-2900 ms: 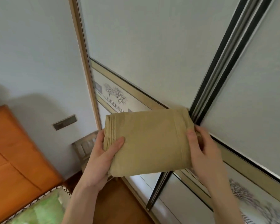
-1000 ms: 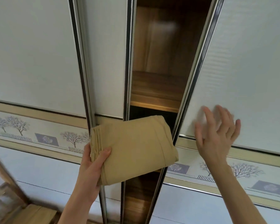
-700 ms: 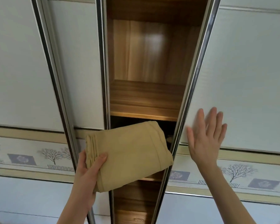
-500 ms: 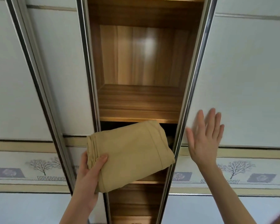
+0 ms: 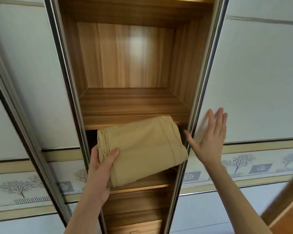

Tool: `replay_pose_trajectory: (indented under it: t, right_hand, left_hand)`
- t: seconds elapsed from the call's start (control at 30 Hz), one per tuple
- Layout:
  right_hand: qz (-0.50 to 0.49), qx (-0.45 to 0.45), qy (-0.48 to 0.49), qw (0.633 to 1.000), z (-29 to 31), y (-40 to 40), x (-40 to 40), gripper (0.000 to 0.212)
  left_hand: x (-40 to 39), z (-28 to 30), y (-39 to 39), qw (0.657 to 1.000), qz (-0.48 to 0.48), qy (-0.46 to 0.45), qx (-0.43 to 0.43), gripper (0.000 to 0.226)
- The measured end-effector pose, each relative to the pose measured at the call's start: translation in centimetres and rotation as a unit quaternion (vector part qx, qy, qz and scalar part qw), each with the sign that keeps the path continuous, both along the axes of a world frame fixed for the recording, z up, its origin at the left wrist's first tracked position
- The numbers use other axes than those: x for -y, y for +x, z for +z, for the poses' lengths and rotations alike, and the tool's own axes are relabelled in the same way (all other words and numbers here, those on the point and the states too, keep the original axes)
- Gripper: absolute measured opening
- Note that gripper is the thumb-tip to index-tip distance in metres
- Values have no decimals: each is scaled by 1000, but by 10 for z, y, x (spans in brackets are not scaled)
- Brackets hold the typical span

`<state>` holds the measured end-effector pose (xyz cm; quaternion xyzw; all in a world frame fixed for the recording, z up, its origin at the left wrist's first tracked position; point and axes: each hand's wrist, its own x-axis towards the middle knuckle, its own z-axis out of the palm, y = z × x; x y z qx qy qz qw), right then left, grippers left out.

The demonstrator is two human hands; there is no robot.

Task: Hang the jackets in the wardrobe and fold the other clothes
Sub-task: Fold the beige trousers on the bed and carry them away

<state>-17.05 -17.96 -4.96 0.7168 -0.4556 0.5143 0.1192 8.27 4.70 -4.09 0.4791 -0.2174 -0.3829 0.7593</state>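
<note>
Head camera view: the left hand (image 5: 98,173) holds a folded tan garment (image 5: 142,149) by its left edge, thumb on top and fingers curled beneath it. The garment is raised in front of the open gap of the wardrobe (image 5: 130,56), level with the space between an upper wooden shelf (image 5: 134,105) and a lower shelf (image 5: 142,183); its right end reaches the metal edge of the right sliding door (image 5: 260,81). The right hand (image 5: 208,141) is spread flat with straight fingers, holding nothing, against that door beside its edge. The left sliding door (image 5: 32,81) stands to the left of the gap. A drawer front (image 5: 135,228) shows at the bottom.
</note>
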Motion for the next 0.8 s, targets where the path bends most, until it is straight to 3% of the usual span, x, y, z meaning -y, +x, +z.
replay_pose_trajectory:
  t: [0.27, 0.53, 0.67, 0.8]
  right_hand:
    - [-4, 1, -35, 999, -2, -24, 21, 102]
    - [21, 26, 8, 999, 3, -54, 28, 104]
    - [17, 35, 19, 999, 5, -64, 35, 104]
    - [30, 35, 33, 998, 7, -79, 42, 107]
  left_hand:
    - [26, 17, 13, 999, -34, 0, 13, 35]
    - [50, 25, 16, 997, -65, -8, 29, 49]
    - [68, 29, 6, 997, -73, -15, 26, 37]
    - [82, 32, 2, 995, -90, -18, 29, 42]
